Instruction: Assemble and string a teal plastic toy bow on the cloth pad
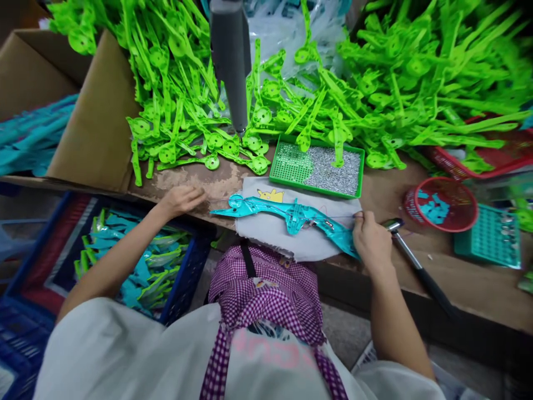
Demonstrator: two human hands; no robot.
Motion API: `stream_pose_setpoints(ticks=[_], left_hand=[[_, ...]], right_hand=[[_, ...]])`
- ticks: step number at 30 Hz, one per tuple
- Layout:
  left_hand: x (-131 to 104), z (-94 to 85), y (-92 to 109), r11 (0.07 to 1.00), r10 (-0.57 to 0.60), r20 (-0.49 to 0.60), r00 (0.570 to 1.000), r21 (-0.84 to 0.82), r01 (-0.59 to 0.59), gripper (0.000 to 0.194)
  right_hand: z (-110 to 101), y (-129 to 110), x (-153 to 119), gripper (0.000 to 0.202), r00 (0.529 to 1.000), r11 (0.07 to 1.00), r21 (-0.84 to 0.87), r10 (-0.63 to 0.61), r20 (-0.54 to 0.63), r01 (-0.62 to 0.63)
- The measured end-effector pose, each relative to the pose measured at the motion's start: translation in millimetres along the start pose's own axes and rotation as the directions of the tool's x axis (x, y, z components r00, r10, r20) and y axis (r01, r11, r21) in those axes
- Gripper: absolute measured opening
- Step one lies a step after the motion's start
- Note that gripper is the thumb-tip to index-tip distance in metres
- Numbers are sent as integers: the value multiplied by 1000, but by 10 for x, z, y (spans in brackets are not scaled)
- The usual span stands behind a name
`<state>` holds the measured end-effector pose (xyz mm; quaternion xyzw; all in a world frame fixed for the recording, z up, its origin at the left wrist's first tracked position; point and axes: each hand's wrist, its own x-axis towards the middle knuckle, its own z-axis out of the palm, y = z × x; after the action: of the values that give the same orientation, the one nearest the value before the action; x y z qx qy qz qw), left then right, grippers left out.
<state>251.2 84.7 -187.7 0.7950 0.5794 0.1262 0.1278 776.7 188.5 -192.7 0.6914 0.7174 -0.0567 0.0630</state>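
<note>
A blue plastic toy bow half [300,214] lies across a pale cloth [266,236] at the table's front edge. A thin dark string [216,199] runs along the part. My left hand [183,200] is closed, pinching the string beyond the part's left tip. At the opposite end, my right hand [372,239] is closed with its thumb and fingers on the string, close beside the part's right end. Small metal bits show on the part near that end. Whether the right fingers also touch the plastic is hidden.
Green plastic parts [400,72] heap along the back. A screwdriver-like grey tool [235,66] hangs overhead. Behind the cloth sits a green tray [287,180] of tiny metal pieces. To the right are a hammer [420,266], red bowl [468,214] and teal basket [474,250]; a blue crate [166,314] stands lower left.
</note>
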Motion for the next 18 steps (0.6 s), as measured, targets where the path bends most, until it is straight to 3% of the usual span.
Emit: stream_pose_setpoints(ticks=[3,9,13,15,18], left_hand=[[-28,3,-28,998,67,101,993,3,-67,36],[-325,35,-143,945,190,-64,980,283,-165,44],[-350,62,-217,906,315,8,949,294,-304,37],[-289,86,-221,921,295,25,955,259,-292,32],[-246,116,-139,963,135,-17,991,236,-127,34]], right_hand=[[-45,-36,-27,42,996,997,-32,78,42,-76],[-135,-88,-61,48,982,987,-65,151,117,-144],[-123,-93,-21,49,981,989,-68,141,136,-133],[-108,-88,-3,49,983,990,-77,127,135,-117],[-68,-20,8,50,985,992,-84,106,139,-95]])
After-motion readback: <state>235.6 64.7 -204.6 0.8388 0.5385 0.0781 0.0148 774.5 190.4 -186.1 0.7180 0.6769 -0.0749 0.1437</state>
